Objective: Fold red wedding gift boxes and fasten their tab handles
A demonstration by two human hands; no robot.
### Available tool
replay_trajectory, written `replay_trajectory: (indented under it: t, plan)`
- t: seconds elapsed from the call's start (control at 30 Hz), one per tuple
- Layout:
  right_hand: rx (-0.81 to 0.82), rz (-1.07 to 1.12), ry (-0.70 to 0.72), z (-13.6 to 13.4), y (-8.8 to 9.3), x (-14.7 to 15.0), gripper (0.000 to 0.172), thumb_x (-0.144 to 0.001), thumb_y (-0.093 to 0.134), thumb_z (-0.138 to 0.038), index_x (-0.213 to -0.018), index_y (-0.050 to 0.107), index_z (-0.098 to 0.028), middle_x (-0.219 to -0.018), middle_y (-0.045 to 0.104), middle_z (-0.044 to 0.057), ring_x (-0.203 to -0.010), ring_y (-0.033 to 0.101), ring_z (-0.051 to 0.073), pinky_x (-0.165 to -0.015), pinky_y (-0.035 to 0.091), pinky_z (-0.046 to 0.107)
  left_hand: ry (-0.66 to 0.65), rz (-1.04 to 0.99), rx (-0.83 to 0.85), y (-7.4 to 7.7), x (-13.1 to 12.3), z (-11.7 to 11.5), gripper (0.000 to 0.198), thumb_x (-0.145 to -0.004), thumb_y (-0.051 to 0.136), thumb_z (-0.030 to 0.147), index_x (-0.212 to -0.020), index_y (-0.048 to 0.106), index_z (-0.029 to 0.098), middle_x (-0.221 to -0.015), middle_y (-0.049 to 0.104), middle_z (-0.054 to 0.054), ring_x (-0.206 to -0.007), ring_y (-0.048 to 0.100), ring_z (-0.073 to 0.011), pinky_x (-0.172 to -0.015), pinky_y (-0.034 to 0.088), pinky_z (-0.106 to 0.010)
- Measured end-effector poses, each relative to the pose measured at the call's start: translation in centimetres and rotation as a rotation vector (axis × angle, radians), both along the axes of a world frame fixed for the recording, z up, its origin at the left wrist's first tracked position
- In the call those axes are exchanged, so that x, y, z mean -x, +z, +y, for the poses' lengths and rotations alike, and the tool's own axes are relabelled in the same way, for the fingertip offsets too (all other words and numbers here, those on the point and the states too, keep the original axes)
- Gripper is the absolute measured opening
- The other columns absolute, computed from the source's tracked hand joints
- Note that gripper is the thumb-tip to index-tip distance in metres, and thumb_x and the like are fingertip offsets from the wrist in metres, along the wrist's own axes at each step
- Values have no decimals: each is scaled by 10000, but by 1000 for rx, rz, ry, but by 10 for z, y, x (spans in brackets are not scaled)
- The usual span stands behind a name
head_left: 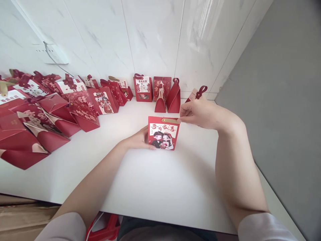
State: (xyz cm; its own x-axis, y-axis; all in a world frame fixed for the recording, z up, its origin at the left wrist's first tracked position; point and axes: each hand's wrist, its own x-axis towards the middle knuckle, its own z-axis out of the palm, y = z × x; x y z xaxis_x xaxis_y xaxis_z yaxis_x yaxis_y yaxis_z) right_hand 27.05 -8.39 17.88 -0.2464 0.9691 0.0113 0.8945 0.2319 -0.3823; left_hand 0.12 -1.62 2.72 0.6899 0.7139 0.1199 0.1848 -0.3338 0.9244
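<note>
A red gift box [164, 137] with a cartoon bride and groom on its front stands upright on the white table before me. My left hand [137, 139] grips it at its lower left, thumb across the front and the other fingers hidden behind. A gold strap [170, 120] lies along the box's top edge, fastened by a small stud. At the strap's right end, the thumb and fingers of my right hand [198, 113] are pinched together by the box's top right corner. Partly hidden behind my right hand is another small red box with a dark red ribbon loop [202, 90].
Many finished-looking red gift boxes [85, 117] crowd the left side of the table [160, 187]. Several more, among them a box with a window [143, 88], stand along the marbled wall [152, 36]. A grey panel [283, 100] borders the right. A red stool [107, 229] shows below the front edge.
</note>
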Motion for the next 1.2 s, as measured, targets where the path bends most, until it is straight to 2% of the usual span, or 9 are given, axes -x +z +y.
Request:
replay_trajectory:
  t: [0.2, 0.4, 0.47, 0.57, 0.7, 0.8, 0.97, 1.1, 1.2]
  plan:
    - [29, -54, -57, 4, -4, -6, 208, -840, 649, -425, -857, 634, -217, -900, 643, 77, -821, 597, 236, -580, 398, 297, 40, 79, -7, 3, 12, 8, 737, -521, 902, 352, -1207, 669, 218, -1198, 702, -138, -1085, 682, -339, -883, 577, -443]
    - [13, 7, -105, -1, 0, -10, 270, -865, 607, -467, -999, 608, -233, -968, 663, 82, -860, 624, 256, -605, 426, 306, 460, -428, 299, -5, 8, 23, 569, -723, 641, 644, -1052, 660, 181, -1028, 739, -101, -876, 722, -287, -766, 581, -406]
    - [3, 24, -91, -4, 2, -12, 266, -876, 596, -438, -1043, 599, -231, -952, 668, 85, -869, 634, 262, -618, 439, 310, 632, -528, 223, -2, 9, 24, 563, -737, 649, 628, -1099, 607, 199, -1002, 721, -82, -846, 716, -255, -744, 578, -378]
    - [10, 16, -87, -5, 2, -14, 267, -878, 595, -413, -1064, 597, -222, -924, 676, 91, -877, 647, 270, -624, 448, 313, 786, -478, -142, 4, 13, 21, 719, -681, 783, 516, -1270, 486, 229, -1120, 661, -88, -958, 686, -224, -824, 555, -335]
    - [-4, -45, -96, 1, -4, -14, 238, -872, 604, -420, -1002, 614, -221, -959, 682, 94, -886, 657, 266, -634, 457, 306, 743, -192, -495, 5, 18, 15, 971, -634, 845, 446, -1432, 349, 201, -1326, 559, -162, -1169, 604, -267, -1004, 474, -372]
    - [-17, -62, -87, 3, -9, -11, 246, -871, 605, -444, -974, 623, -221, -984, 682, 94, -868, 662, 266, -626, 473, 309, 615, 11, -417, -5, 22, 19, 1003, -629, 847, 434, -1451, 321, 204, -1343, 575, -152, -1197, 599, -287, -1011, 479, -400]
    - [0, -55, -75, 4, -14, -3, 270, -874, 602, -443, -1038, 628, -230, -1021, 688, 103, -977, 656, 325, -671, 517, 359, 505, 223, -214, -20, 28, 28, 730, -678, 808, 454, -1295, 500, 214, -1228, 669, -84, -1097, 654, -267, -935, 541, -411]
    - [-110, 161, 75, 24, -34, 9, 518, -837, 669, -465, -1292, 546, -250, -1274, 621, 111, -1149, 604, 328, -890, 520, 434, 555, 253, -563, -13, 28, 22, 669, -675, 814, 368, -1262, 532, 216, -1259, 630, -92, -1163, 614, -282, -981, 525, -425]
    - [-163, 493, 120, 52, -74, 27, 703, -835, 643, -586, -1425, 437, -264, -1497, 453, 111, -1359, 449, 321, -1080, 413, 489, 561, 274, -844, -5, 23, 12, 664, -736, 734, 209, -1351, 485, 251, -1370, 530, -92, -1270, 545, -264, -1018, 508, -390]
